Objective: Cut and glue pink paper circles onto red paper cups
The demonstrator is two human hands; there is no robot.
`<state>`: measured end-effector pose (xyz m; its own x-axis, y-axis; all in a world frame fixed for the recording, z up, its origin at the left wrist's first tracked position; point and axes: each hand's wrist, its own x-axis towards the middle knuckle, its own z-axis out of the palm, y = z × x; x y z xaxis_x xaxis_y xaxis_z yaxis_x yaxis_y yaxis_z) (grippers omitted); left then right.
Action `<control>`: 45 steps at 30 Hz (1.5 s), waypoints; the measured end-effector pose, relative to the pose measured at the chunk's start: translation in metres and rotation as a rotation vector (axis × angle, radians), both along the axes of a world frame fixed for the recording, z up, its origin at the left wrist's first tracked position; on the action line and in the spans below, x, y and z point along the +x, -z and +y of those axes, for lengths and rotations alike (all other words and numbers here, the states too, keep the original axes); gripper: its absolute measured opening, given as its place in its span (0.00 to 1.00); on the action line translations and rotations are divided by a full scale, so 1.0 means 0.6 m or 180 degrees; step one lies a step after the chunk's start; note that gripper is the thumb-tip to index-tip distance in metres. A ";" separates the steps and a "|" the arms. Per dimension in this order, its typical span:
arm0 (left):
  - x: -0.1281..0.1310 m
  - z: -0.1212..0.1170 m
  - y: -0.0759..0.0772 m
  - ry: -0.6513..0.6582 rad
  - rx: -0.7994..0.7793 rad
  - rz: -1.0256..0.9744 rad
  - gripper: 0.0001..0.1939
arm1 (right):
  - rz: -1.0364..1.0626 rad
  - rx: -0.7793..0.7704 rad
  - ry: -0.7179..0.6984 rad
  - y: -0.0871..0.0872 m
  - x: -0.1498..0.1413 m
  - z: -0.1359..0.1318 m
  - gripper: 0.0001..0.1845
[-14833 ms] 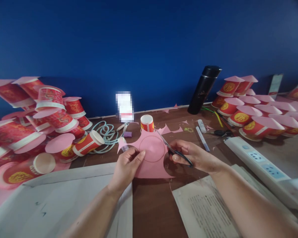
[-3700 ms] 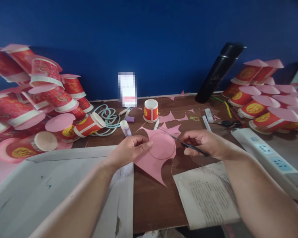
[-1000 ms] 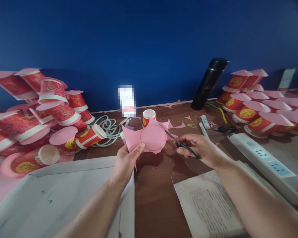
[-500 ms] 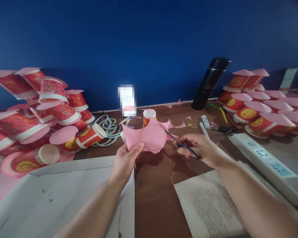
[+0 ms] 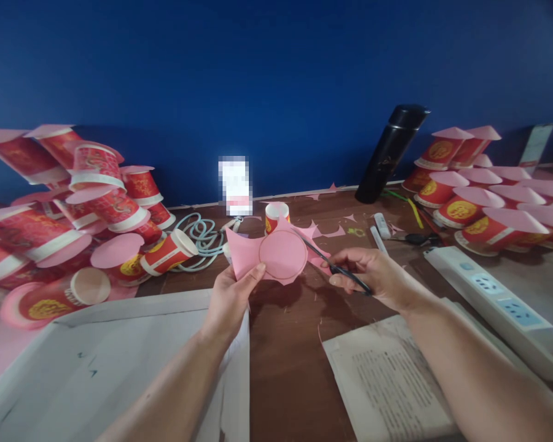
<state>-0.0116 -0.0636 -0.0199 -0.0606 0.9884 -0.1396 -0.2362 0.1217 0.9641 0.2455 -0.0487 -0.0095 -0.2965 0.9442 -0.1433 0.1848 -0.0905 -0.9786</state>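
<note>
My left hand [image 5: 233,294] pinches a piece of pink paper [image 5: 283,255] by its left part, thumb on top. A drawn circle shows on the paper, and its outer edge is cut into curves and points. My right hand [image 5: 364,276] grips black-handled scissors [image 5: 348,274], whose blades lie along the right side of the circle. Just behind the paper stands a red and white paper cup [image 5: 277,216], its lower part hidden. Pink offcuts [image 5: 329,231] lie on the brown table [image 5: 286,368] beyond the scissors.
Red cups with pink discs pile up at left [image 5: 96,166] and right [image 5: 463,209]. A black flask [image 5: 391,153] leans on the blue wall. A power strip [image 5: 493,294] and printed paper [image 5: 391,374] lie at right, a white board [image 5: 120,362] at left, a coiled cable [image 5: 200,236] behind.
Since the earliest frame, the pink paper has been turned and more of its edge is cut away. Over the last second it shifted slightly left against the scissors; both hands barely moved.
</note>
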 end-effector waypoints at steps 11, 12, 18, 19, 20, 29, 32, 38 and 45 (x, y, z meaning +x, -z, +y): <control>-0.003 0.001 0.001 -0.0193 -0.0017 -0.0013 0.18 | 0.0179 -0.0079 -0.0076 -0.010 -0.004 -0.002 0.18; -0.003 0.002 0.000 -0.0214 -0.0036 -0.0012 0.18 | 0.0170 -0.0083 -0.0080 -0.009 -0.004 -0.002 0.18; -0.007 0.002 -0.003 -0.0215 -0.0038 0.0118 0.21 | -0.0030 -0.0048 -0.0220 -0.005 -0.003 -0.002 0.15; -0.007 0.001 -0.004 -0.0172 -0.0028 0.0172 0.21 | -0.0077 -0.0029 -0.0239 -0.006 -0.003 -0.002 0.15; -0.007 0.000 -0.005 -0.0130 -0.0018 0.0244 0.20 | -0.0118 -0.0008 -0.0250 -0.007 -0.003 -0.002 0.15; -0.008 -0.004 -0.014 0.0020 0.0019 0.0671 0.22 | -0.0083 -0.0054 -0.0370 -0.019 -0.006 -0.006 0.18; -0.008 -0.003 -0.014 0.0015 0.0012 0.0585 0.23 | -0.0074 -0.0005 -0.0365 -0.019 -0.007 -0.006 0.17; -0.007 -0.002 -0.013 -0.0015 0.0017 0.0460 0.22 | -0.0009 0.0044 -0.0293 -0.016 -0.005 -0.005 0.17; -0.007 -0.003 -0.012 0.0015 -0.0019 0.0357 0.22 | -0.0081 0.0008 -0.0240 -0.013 -0.003 -0.004 0.16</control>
<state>-0.0158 -0.0654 -0.0125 -0.0715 0.9878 -0.1382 -0.1262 0.1285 0.9836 0.2435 -0.0512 -0.0016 -0.3632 0.9197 -0.1493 0.2159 -0.0728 -0.9737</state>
